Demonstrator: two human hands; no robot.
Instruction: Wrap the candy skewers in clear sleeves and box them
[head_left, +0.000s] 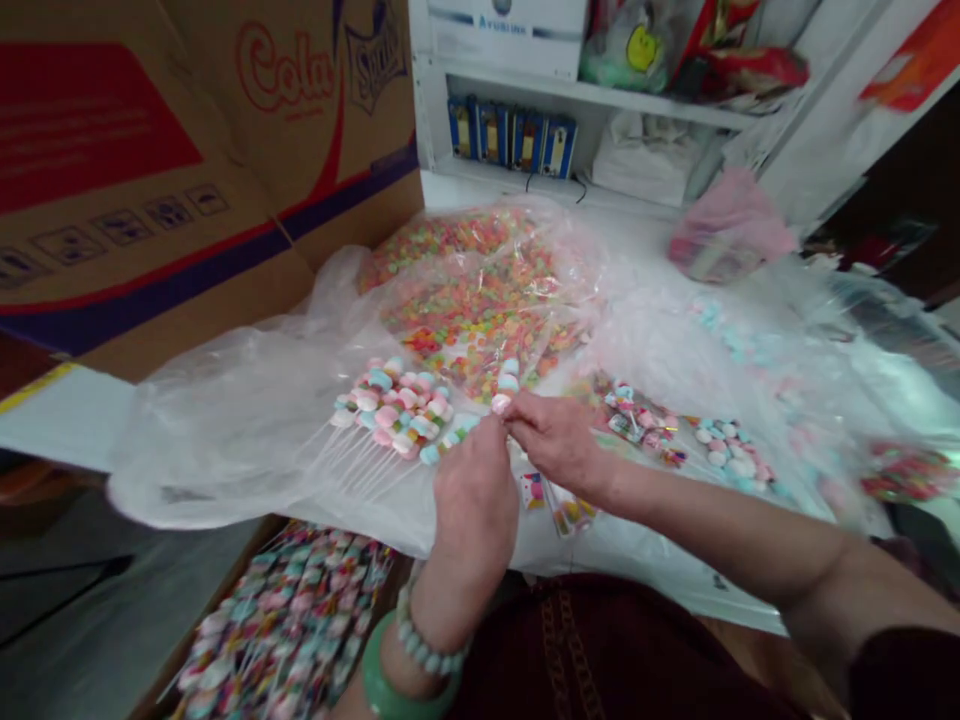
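A marshmallow skewer [508,380] with pale blue, white and pink pieces stands upright just above my fingers. My left hand [476,495], wearing a green bangle and a beaded bracelet, is closed around its lower part, and the stick is hidden inside. The fingers of my right hand [559,440] pinch just below the lowest visible marshmallow, touching the left hand. To the left lies a pile of finished marshmallow skewers [397,410], their white sticks pointing toward me. Loose marshmallows [731,450] and small wrapped candy packets [641,420] lie to the right of my hands.
A large clear bag of colourful gummy candies [487,270] spreads behind my hands. A big cardboard box [187,150] stands at left. Below the table edge, another box holds many marshmallow skewers [289,620]. A pink bag [727,230] sits near white shelves [517,85].
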